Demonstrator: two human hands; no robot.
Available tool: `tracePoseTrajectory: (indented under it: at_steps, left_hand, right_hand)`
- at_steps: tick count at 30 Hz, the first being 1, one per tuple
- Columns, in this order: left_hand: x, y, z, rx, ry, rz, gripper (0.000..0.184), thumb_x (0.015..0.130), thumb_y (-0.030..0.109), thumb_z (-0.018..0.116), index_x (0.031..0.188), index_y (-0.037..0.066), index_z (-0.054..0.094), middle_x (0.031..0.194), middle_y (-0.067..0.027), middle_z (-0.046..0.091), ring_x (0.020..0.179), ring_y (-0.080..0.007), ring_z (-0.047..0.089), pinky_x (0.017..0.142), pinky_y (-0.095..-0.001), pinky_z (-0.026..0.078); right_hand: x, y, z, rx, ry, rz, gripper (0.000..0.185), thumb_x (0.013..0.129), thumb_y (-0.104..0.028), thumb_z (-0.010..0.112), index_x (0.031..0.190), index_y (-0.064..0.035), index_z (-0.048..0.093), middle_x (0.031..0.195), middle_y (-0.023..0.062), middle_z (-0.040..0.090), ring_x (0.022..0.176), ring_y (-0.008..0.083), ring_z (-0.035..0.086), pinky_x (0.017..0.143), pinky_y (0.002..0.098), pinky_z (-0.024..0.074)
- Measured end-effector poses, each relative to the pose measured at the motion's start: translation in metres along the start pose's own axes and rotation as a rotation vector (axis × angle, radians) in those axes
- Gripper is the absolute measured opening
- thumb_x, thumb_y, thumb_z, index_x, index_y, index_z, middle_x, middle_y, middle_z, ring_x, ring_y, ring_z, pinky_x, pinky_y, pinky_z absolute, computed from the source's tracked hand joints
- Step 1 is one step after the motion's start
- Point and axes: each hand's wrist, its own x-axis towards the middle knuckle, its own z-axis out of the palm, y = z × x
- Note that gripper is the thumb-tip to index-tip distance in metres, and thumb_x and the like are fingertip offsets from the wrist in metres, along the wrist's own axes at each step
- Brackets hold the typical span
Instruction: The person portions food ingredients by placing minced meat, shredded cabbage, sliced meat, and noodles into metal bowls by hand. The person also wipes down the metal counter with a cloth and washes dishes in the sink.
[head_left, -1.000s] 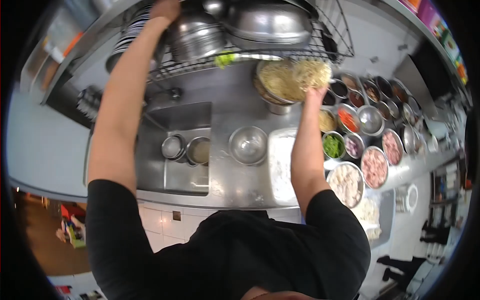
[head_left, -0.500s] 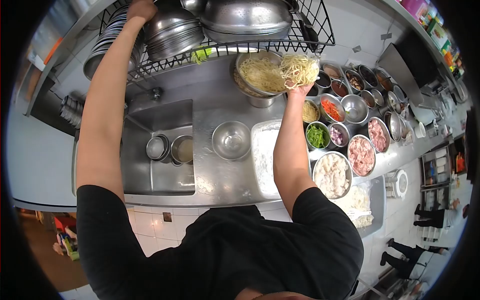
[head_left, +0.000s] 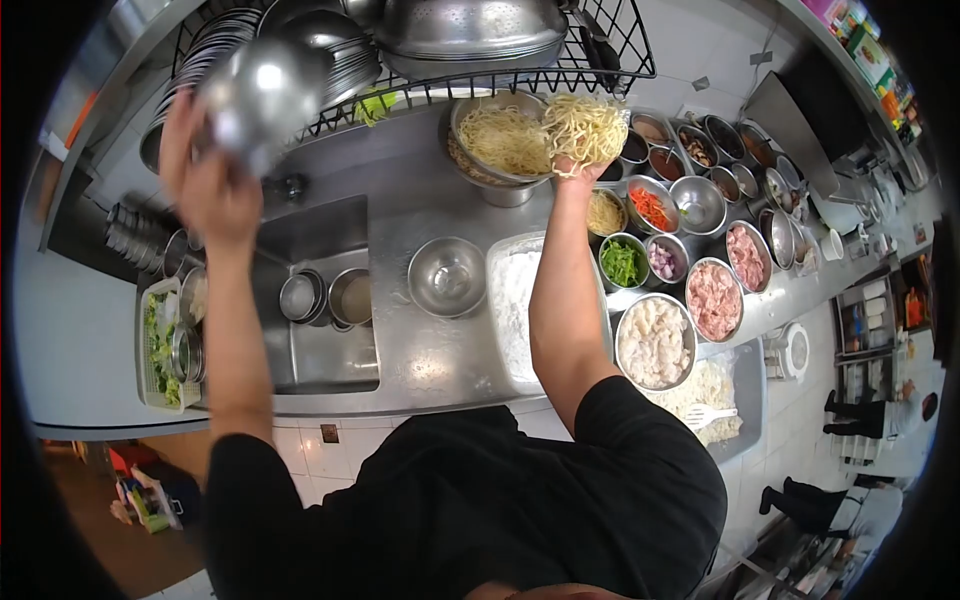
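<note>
A shiny metal bowl [head_left: 280, 95], smeared by motion, is in my left hand [head_left: 212, 190] above the back of the sink, in front of the wire rack [head_left: 410, 97]. My right hand [head_left: 577, 170] is raised palm up, with a clump of pale yellow noodles [head_left: 585, 132] gripped in it. Beside it, more noodles [head_left: 505, 138] fill a large metal bowl at the back of the counter. Another metal bowl [head_left: 447, 277], with nothing in it, rests on the steel counter between the sink and a tub of white powder [head_left: 517, 310].
Small pots stand in the sink [head_left: 320, 365]. To the right are containers of raw meat [head_left: 715, 300], pale pieces [head_left: 656, 342], carrot shreds [head_left: 652, 208] and chopped greens [head_left: 624, 262]. Leafy vegetables [head_left: 160, 345] fill a basket at left. Other people [head_left: 840, 510] are at far right.
My left hand has come away from the rack, down and towards me, with a metal bowl in it. My right hand still holds the noodles in nearly the same place.
</note>
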Motion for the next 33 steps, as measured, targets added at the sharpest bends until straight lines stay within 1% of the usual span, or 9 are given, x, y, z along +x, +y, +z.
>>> tracePoseTrajectory:
  at_steps: [3, 6, 8, 12, 14, 16, 18, 20, 33]
  left_hand:
    - [-0.064, 0.094, -0.003, -0.35, 0.311, -0.334, 0.06, 0.084, -0.009, 0.057, 0.138, 0.007, 0.035, 0.146, -0.0211, 0.042, 0.123, -0.0422, 0.059, 0.098, -0.054, 0.053]
    - [-0.127, 0.173, 0.01, -0.413, -0.337, -0.925, 0.068, 0.093, -0.009, 0.043, 0.151, 0.013, 0.016, 0.142, -0.0199, 0.041, 0.124, -0.0411, 0.054, 0.095, -0.0554, 0.058]
    - [-0.148, 0.206, 0.041, -1.245, -0.377, -2.128, 0.073, 0.09, -0.01, 0.042, 0.153, 0.016, 0.017, 0.141, -0.0184, 0.042, 0.124, -0.0385, 0.054, 0.089, -0.0584, 0.061]
    - [-0.148, 0.221, 0.054, -1.72, -0.434, -2.226, 0.069, 0.084, -0.011, 0.042, 0.146, 0.014, 0.03, 0.138, -0.0197, 0.047, 0.116, -0.0387, 0.062, 0.086, -0.0631, 0.061]
    - [-0.153, 0.22, 0.05, -1.837, -0.422, -2.233, 0.067, 0.081, -0.013, 0.041, 0.143, 0.012, 0.037, 0.135, -0.0209, 0.051, 0.113, -0.0405, 0.064, 0.086, -0.0645, 0.06]
    - [-0.167, 0.215, 0.045, -1.623, -0.601, -2.246, 0.064, 0.081, -0.011, 0.043, 0.142, 0.01, 0.037, 0.13, -0.0217, 0.055, 0.114, -0.0416, 0.063, 0.087, -0.0636, 0.061]
    - [-0.191, 0.209, 0.052, -1.679, -0.59, -2.317, 0.06, 0.083, -0.009, 0.044, 0.141, 0.007, 0.038, 0.13, -0.0222, 0.055, 0.111, -0.041, 0.064, 0.087, -0.0624, 0.06]
    - [-0.213, 0.202, 0.061, -1.788, -0.492, -2.359, 0.059, 0.084, -0.007, 0.044, 0.141, 0.005, 0.038, 0.128, -0.0224, 0.056, 0.109, -0.0402, 0.065, 0.085, -0.0608, 0.061]
    - [-0.197, 0.171, 0.065, -1.496, -0.645, -2.23, 0.06, 0.084, -0.005, 0.045, 0.142, 0.009, 0.037, 0.127, -0.0186, 0.058, 0.104, -0.0383, 0.068, 0.08, -0.0559, 0.063]
  right_hand:
    - [-0.03, 0.007, 0.005, 0.075, -0.072, 0.104, 0.051, 0.098, -0.05, 0.055, 0.127, -0.0091, 0.065, 0.129, 0.0132, 0.066, 0.117, 0.0355, 0.061, 0.103, 0.0539, 0.0512]
    - [-0.091, 0.033, 0.018, -0.043, -0.054, 0.109, 0.053, 0.099, -0.05, 0.053, 0.13, -0.0091, 0.062, 0.132, 0.0131, 0.064, 0.117, 0.0354, 0.062, 0.104, 0.053, 0.051]
    - [-0.127, 0.056, 0.015, 0.101, -0.165, 0.295, 0.054, 0.1, -0.05, 0.052, 0.13, -0.0054, 0.06, 0.133, 0.0161, 0.062, 0.118, 0.0357, 0.062, 0.103, 0.0529, 0.0521]
    - [-0.173, 0.09, 0.004, -0.272, 0.073, 0.569, 0.046, 0.098, -0.036, 0.059, 0.125, 0.0023, 0.06, 0.119, 0.0196, 0.068, 0.106, 0.0361, 0.068, 0.094, 0.0514, 0.0575]
    - [-0.181, 0.108, 0.002, -1.231, 0.07, 0.614, 0.041, 0.091, -0.026, 0.066, 0.123, -0.0011, 0.062, 0.109, 0.0171, 0.07, 0.091, 0.034, 0.071, 0.086, 0.0467, 0.0599]
    - [-0.178, 0.121, 0.009, -2.018, -0.336, 0.703, 0.046, 0.081, -0.022, 0.071, 0.119, 0.0013, 0.064, 0.102, 0.0177, 0.071, 0.081, 0.0387, 0.073, 0.078, 0.0478, 0.0604]
    - [-0.184, 0.142, 0.02, -2.237, -0.424, 0.893, 0.058, 0.078, -0.028, 0.075, 0.125, 0.0016, 0.06, 0.115, 0.0241, 0.067, 0.1, 0.0417, 0.07, 0.09, 0.051, 0.0557]
    - [-0.201, 0.157, 0.028, -2.709, -0.79, 0.612, 0.063, 0.079, -0.031, 0.074, 0.131, 0.0002, 0.056, 0.132, 0.0281, 0.059, 0.12, 0.0442, 0.059, 0.103, 0.053, 0.0466]
    - [-0.171, 0.142, 0.075, -2.445, -1.197, 0.637, 0.049, 0.083, -0.019, 0.073, 0.13, -0.013, 0.065, 0.134, 0.0183, 0.061, 0.124, 0.0394, 0.055, 0.106, 0.0481, 0.0443]
